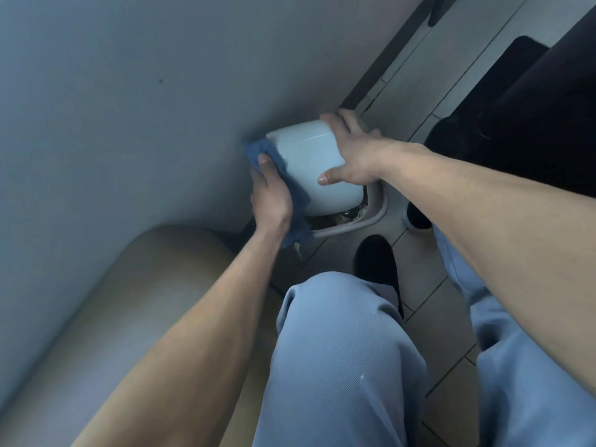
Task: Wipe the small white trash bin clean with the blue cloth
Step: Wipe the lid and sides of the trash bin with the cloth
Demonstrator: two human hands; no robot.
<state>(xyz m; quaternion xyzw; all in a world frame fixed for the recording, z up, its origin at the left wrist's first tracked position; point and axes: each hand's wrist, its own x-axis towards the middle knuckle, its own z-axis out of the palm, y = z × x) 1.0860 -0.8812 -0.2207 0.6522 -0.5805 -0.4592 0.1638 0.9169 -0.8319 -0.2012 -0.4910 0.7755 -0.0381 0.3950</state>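
Fingers (346, 124) of right hand (356, 150) splayed over bin (309, 162), bracing it tipped on floor (429, 298) by wall (145, 91); left hand (271, 195) grips cloth (258, 151) against bin's wall side (rubbish visible at mouth).

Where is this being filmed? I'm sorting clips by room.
Probably an indoor home or office corner: tiled floor, plain painted wall, and a small white bin against it. The exact room is unclear.
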